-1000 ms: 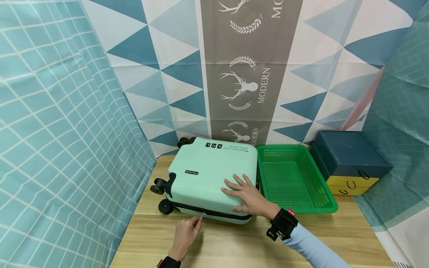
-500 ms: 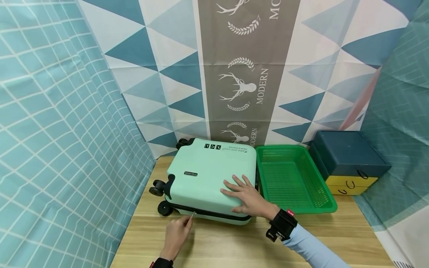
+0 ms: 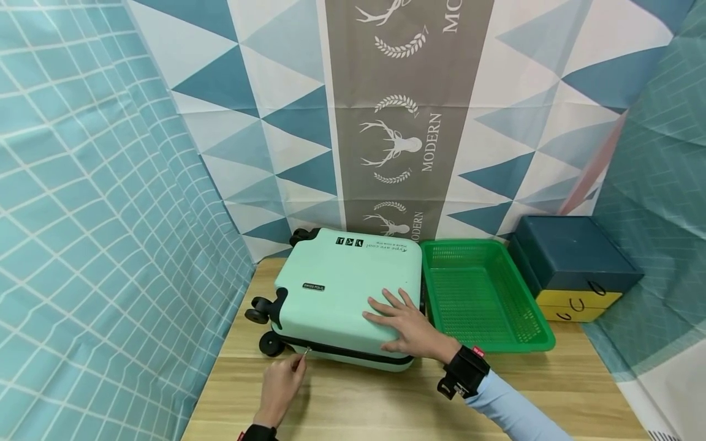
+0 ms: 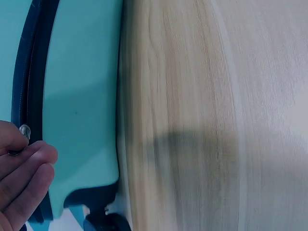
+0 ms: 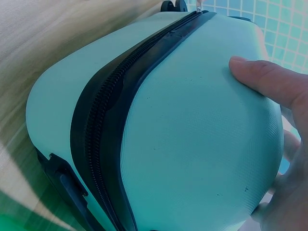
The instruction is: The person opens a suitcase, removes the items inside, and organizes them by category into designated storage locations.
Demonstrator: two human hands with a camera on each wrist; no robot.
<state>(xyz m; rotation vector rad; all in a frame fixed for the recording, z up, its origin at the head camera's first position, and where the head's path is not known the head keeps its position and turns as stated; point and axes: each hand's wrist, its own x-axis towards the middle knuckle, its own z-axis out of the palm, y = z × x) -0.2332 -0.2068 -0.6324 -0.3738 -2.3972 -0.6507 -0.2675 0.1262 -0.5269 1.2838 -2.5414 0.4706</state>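
Observation:
A mint-green suitcase point(image 3: 342, 275) lies flat on the wooden table, its black wheels toward the left. A black zipper band point(image 5: 103, 106) runs round its side; the teeth look closed along the near corner in the right wrist view. My left hand point(image 3: 280, 383) pinches the metal zipper pull point(image 4: 25, 131) between thumb and fingers, on the front side close to the wheel end. Spread over the top near the right front corner, my right hand point(image 3: 409, 327) rests on the shell, its thumb point(image 5: 260, 79) reaching down toward the front side.
Beside the suitcase on the right stands a green plastic basket point(image 3: 496, 349). Farther right are stacked dark blue and yellow boxes point(image 3: 579, 251). Patterned cloth walls point(image 3: 402, 153) enclose the back and sides. The wooden table point(image 3: 441, 416) extends in front.
My left hand has moved left along the suitcase's front side, drawing the zipper pull toward the wheels. The right hand has stayed in the same spot on top.

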